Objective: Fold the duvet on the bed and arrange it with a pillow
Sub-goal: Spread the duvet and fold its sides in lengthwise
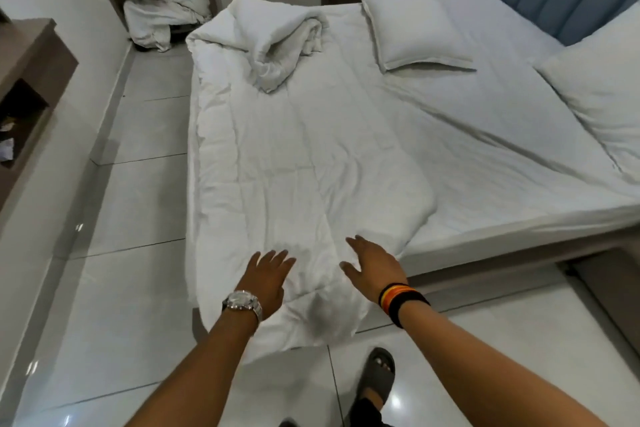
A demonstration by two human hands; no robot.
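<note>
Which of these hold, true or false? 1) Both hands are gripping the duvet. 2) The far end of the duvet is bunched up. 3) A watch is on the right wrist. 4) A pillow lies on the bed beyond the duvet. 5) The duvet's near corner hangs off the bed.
1) False. The left hand and right hand are open, fingers spread, over the duvet; neither grips it.
2) True. It is rolled in a heap near the far left corner.
3) False. The watch is on the left wrist; the right wears coloured bands.
4) True: pillow.
5) True.
</note>
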